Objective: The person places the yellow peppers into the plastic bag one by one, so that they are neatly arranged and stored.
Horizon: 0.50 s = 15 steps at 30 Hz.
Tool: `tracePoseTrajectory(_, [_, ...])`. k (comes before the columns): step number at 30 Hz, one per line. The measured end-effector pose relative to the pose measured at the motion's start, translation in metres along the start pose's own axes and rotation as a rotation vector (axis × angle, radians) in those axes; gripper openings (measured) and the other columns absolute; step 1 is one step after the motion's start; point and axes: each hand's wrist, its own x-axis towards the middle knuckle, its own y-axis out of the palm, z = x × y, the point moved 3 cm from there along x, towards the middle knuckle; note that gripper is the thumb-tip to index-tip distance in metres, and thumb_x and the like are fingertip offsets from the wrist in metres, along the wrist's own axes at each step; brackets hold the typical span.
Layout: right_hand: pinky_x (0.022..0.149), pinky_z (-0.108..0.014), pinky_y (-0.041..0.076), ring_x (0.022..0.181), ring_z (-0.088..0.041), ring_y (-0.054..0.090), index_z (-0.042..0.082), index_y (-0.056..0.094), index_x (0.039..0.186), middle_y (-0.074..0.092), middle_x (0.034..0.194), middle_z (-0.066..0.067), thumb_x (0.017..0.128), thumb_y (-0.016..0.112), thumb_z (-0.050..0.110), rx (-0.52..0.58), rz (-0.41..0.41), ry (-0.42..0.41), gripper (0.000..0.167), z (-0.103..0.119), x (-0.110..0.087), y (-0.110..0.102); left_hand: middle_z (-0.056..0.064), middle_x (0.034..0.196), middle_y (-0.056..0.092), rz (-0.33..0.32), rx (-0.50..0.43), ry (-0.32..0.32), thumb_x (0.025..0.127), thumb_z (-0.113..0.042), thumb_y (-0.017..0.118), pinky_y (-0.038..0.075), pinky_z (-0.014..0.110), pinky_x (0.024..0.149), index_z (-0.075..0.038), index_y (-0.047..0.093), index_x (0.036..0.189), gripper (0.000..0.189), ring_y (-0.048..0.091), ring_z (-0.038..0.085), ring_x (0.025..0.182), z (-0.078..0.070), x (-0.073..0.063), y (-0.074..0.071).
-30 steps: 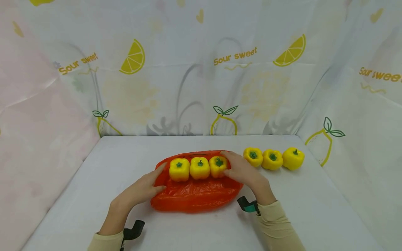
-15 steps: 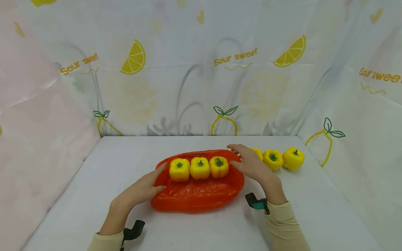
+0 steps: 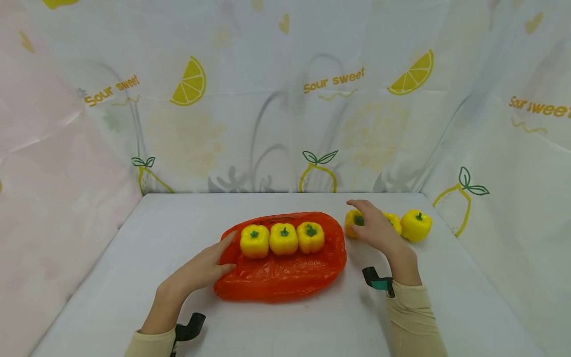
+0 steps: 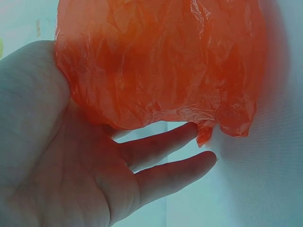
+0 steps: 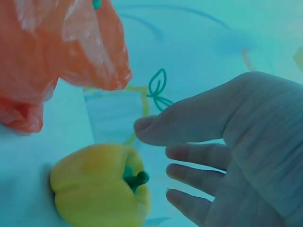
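An orange-red plastic bag (image 3: 276, 280) lies in the middle of the table, with three yellow bell peppers (image 3: 283, 239) in a row within its outline, stems up. My left hand (image 3: 207, 263) rests at the bag's left side, thumb and fingers spread; in the left wrist view its straight fingers (image 4: 175, 177) reach along the crinkled plastic. Right of the bag, my right hand (image 3: 379, 228) hovers at a yellow bell pepper (image 3: 350, 226), partly covering it. In the right wrist view a gap shows between the thumb (image 5: 184, 118) and that pepper (image 5: 94, 184).
Two more yellow bell peppers stand right of my right hand: one mostly hidden behind it, the other, the outermost pepper (image 3: 416, 226), in full view near the right edge of the white table (image 3: 285, 332). A lemon-print curtain (image 3: 267, 124) encloses the back and sides.
My right hand has left the rightmost pepper on the bag and moved right to the leftmost pepper of the other row. The left hand stays in place.
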Motion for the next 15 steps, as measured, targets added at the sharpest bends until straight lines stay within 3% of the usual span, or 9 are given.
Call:
tracePoseTrajectory(7, [0.114, -0.062, 0.034, 0.137, -0.045, 0.042, 0.004, 0.041, 0.148, 0.037, 0.153, -0.025, 0.087, 0.06, 0.005, -0.034, 0.048, 0.062, 0.064, -0.015, 0.003, 0.008, 0.015, 0.162, 0.031, 0.001, -0.007, -0.002, 0.097, -0.02, 0.061, 0.029, 0.063, 0.117, -0.02, 0.016, 0.161, 0.078, 0.03, 0.041, 0.148, -0.001, -0.001, 0.0])
tracePoseTrajectory(15, [0.113, -0.063, 0.036, 0.135, -0.046, 0.042, 0.003, 0.049, 0.143, 0.045, 0.148, -0.027, 0.085, 0.061, 0.0, -0.11, 0.032, 0.048, 0.059, -0.02, 0.004, 0.014, 0.014, 0.162, 0.032, -0.001, -0.009, -0.006, 0.097, -0.02, 0.06, 0.029, 0.063, 0.117, -0.02, 0.016, 0.161, 0.078, 0.031, 0.041, 0.148, -0.002, 0.0, 0.0])
